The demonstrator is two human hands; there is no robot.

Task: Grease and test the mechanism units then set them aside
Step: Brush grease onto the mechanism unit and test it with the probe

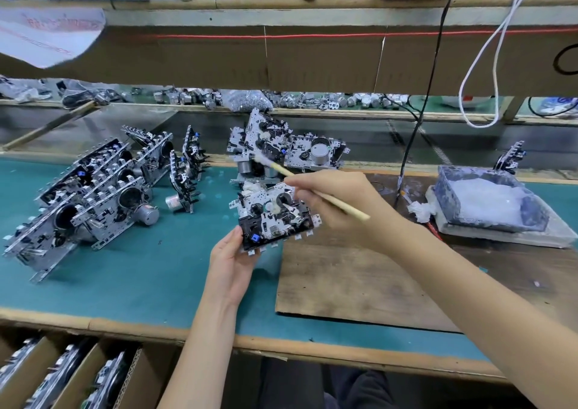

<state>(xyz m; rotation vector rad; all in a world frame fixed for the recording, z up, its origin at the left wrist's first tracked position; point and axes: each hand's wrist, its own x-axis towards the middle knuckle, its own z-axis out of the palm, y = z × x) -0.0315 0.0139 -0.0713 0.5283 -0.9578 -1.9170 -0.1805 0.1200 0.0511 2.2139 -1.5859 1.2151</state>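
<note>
A silver-and-black mechanism unit (275, 217), dabbed with white grease, was held tilted just above the green desk (140, 267). A wooden brush (341, 204) slanted over it. More units (90, 189) lay heaped at left.

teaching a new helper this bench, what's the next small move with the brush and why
Probably tip the brush down so its white tip touches the unit that the left hand holds. The right hand pinches the handle, and the greasy tip sits beyond the unit, not on it.

We note left hand (230, 271) and right hand (337, 208) bare, forearms bare back to frame edge. Well below both hands: dark trousers (353, 386), fabric creased.
</note>
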